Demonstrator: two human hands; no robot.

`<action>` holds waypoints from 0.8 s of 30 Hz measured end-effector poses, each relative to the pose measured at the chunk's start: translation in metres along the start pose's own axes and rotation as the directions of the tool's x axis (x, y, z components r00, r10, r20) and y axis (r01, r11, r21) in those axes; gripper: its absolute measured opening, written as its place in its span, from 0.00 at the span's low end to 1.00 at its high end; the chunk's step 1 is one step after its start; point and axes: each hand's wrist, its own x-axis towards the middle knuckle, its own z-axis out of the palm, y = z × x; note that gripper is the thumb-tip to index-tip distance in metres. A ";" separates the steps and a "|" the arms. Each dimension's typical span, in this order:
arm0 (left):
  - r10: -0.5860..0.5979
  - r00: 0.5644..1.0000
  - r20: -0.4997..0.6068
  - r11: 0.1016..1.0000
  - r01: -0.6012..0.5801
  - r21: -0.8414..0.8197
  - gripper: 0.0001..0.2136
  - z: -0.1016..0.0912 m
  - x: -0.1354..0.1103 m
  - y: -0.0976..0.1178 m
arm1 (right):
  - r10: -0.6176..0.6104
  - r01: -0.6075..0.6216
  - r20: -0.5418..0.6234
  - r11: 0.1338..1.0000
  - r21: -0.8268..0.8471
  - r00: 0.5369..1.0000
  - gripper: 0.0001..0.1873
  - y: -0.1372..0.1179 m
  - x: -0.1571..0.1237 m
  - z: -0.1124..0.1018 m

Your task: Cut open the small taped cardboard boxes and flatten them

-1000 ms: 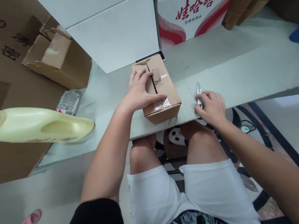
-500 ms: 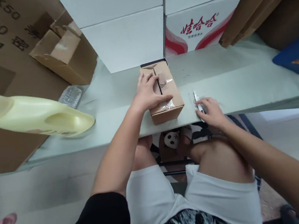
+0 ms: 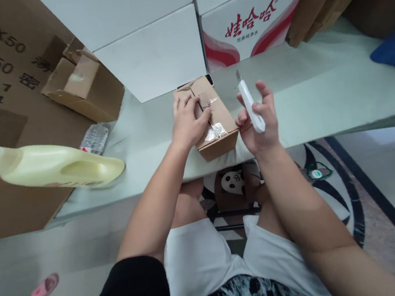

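Both hands work: left hand (image 3: 188, 123) presses small box (image 3: 217, 131), right hand (image 3: 259, 122) grips cutter (image 3: 250, 104)

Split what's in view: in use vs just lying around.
In use:
small taped box, pinned down at the table edge
white utility knife, held up beside it, blade out

Lying about:
yellow jug
open brown carton
clear plastic bottle
white cartons at the back
blue thing far right
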 end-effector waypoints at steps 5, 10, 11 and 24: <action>0.076 0.997 0.025 0.992 -0.073 -0.106 0.16 -0.013 0.016 -0.019 | 0.340 -0.230 -0.176 0.861 0.454 0.924 0.20 0.012 0.005 0.000; 0.082 0.996 -0.018 0.989 -0.084 -0.126 0.17 -0.064 0.006 -0.020 | 0.487 -0.284 -0.209 0.750 0.597 0.848 0.19 0.011 0.013 0.003; 0.095 0.995 -0.039 0.990 -0.099 -0.104 0.17 -0.070 0.003 -0.017 | 0.485 -0.271 -0.214 0.743 0.612 0.848 0.20 0.012 0.014 0.003; 0.228 0.901 -0.370 0.923 -0.321 -0.214 0.27 -0.005 -0.038 -0.037 | 0.323 -0.131 -0.249 0.811 0.571 0.913 0.26 0.022 0.007 -0.002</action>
